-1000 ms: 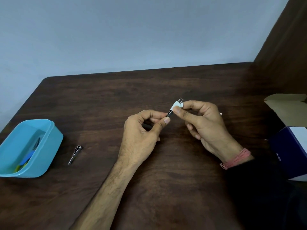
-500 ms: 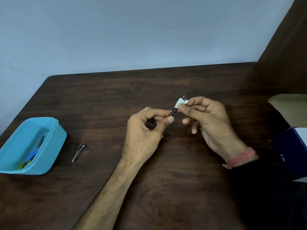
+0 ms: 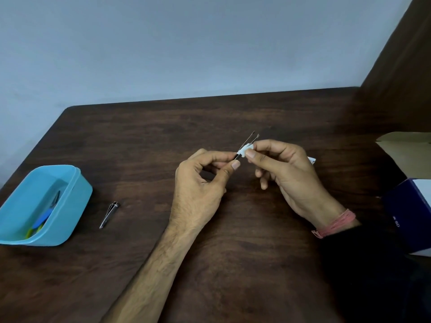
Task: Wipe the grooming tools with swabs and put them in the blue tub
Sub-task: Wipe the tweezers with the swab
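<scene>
My left hand (image 3: 200,183) pinches the lower end of thin metal tweezers (image 3: 250,138), whose two tips point up and away. My right hand (image 3: 284,173) presses a small white swab (image 3: 243,152) around the tweezers' middle, just above my left thumb. A silver nail clipper (image 3: 109,214) lies on the dark wooden table (image 3: 233,264) to the left of my hands. The blue tub (image 3: 70,210) stands at the left edge, with a blue and green handled tool (image 3: 43,217) inside it.
An open dark blue and white box (image 3: 410,210) with a cardboard flap (image 3: 405,142) sits at the right edge. A white scrap (image 3: 312,160) peeks out behind my right hand. A pale wall backs the table.
The swab has slid down the tweezers toward my left thumb, baring more of the tips. Both hands stay at the table's middle.
</scene>
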A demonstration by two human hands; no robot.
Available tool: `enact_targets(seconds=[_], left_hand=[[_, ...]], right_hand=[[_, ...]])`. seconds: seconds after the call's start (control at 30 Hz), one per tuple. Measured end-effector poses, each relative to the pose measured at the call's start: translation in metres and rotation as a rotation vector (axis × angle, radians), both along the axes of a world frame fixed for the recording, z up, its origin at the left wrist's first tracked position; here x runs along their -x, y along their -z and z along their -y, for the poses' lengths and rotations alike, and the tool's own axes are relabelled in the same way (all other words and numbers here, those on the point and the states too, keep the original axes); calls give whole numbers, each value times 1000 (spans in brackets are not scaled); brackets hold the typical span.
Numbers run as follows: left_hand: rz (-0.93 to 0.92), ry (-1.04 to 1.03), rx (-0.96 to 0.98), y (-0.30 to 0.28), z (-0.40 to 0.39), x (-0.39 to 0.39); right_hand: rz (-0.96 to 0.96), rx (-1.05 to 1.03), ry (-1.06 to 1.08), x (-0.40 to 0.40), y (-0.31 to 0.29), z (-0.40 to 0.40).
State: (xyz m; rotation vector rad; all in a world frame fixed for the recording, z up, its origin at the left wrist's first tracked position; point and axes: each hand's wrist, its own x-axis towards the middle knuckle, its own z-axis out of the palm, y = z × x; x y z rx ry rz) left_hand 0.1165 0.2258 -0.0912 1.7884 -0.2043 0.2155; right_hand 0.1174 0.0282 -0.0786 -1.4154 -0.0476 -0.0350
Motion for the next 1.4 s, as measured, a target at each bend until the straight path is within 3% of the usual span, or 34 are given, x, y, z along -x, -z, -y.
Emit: enact_targets(seconds=[0.17,0.77,1.4], left_hand=[[-12,5,-15,0,2,1],[-51,44,-25,2,2,0],[-66,64,3,1,4,0]], right_hand=[[76,84,97,-1,4,-1],[58,174,180,0,8,-6],[11,10,176,-1,1,-4]])
